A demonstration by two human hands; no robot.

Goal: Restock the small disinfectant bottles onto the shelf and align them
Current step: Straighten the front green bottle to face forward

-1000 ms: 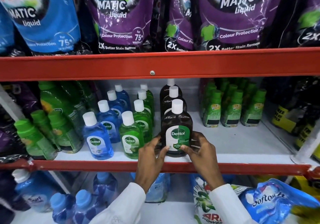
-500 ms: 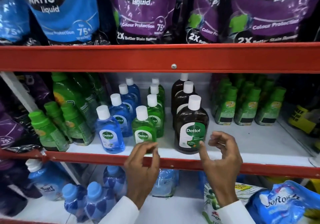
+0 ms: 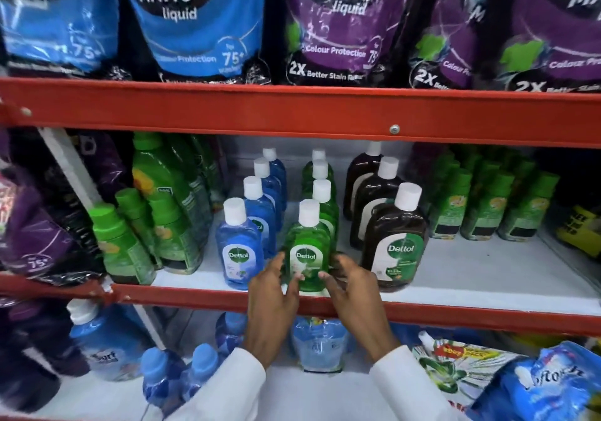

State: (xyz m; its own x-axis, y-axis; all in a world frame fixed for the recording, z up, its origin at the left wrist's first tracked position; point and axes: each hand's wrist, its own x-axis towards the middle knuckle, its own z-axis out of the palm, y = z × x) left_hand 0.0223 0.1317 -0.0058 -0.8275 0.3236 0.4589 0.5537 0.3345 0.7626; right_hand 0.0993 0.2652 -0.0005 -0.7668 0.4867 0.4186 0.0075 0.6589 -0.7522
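Three rows of small Dettol bottles with white caps stand on the white shelf (image 3: 471,277). The blue row's front bottle (image 3: 239,251) is on the left, the green row's front bottle (image 3: 307,241) in the middle, and the larger brown front bottle (image 3: 395,241) on the right. My left hand (image 3: 271,293) and my right hand (image 3: 356,290) reach over the red front rail (image 3: 455,315). They clasp the lower sides of the front green bottle, fingertips pressed on its label and right side. The bottle stands upright near the shelf's front edge.
Green-capped cleaner bottles crowd the shelf's left end (image 3: 123,251) and right back (image 3: 481,212). Blue and purple detergent pouches (image 3: 201,23) fill the shelf above. Below are blue bottles (image 3: 107,349) and a Softouch pouch (image 3: 553,385). Bare shelf lies right of the brown bottle.
Both hands let go of the front brown bottle, drew back, then moved left and closed around the front green bottle. The view has shifted left and closer.
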